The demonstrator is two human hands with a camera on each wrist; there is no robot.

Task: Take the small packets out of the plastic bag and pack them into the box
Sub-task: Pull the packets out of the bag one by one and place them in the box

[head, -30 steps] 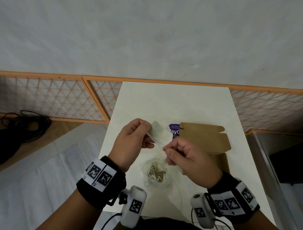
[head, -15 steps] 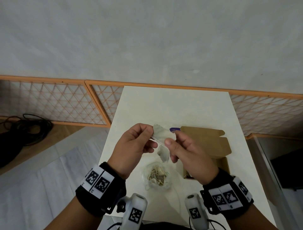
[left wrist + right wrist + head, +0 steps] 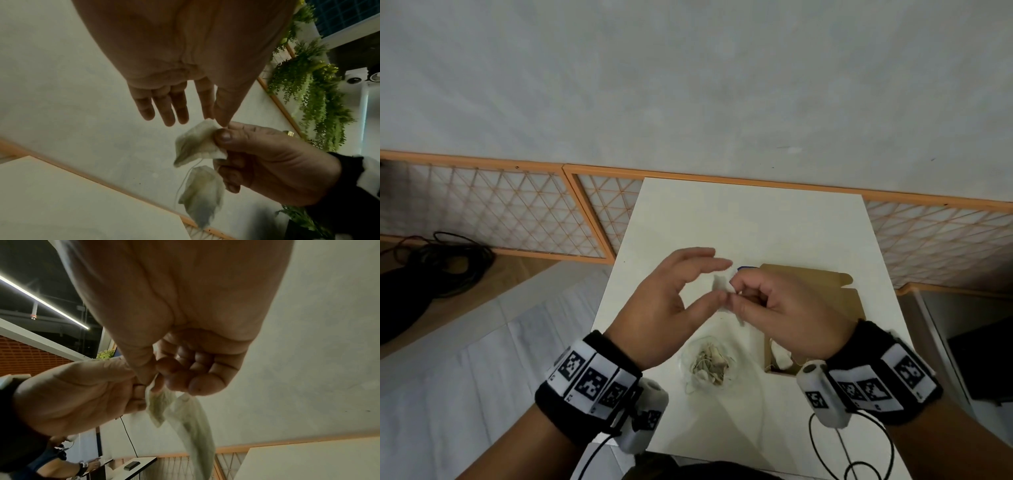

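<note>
Since a moment ago the left hand (image 3: 671, 301) has spread its fingers, only thumb and forefinger tip meeting the packets (image 3: 720, 286) that the right hand (image 3: 784, 308) pinches above the table (image 3: 750, 219). Below them the plastic bag (image 3: 707, 365) holds a tangle of packets; the open cardboard box (image 3: 822, 291) lies right, partly hidden by the right wrist. From the left wrist, two packets (image 3: 197, 146) hang joined by string. From the right wrist, the fingers (image 3: 197, 368) curl tight on them.

A white table (image 3: 743, 219) stands against a grey wall (image 3: 688, 85) edged by orange lattice panels (image 3: 493, 219).
</note>
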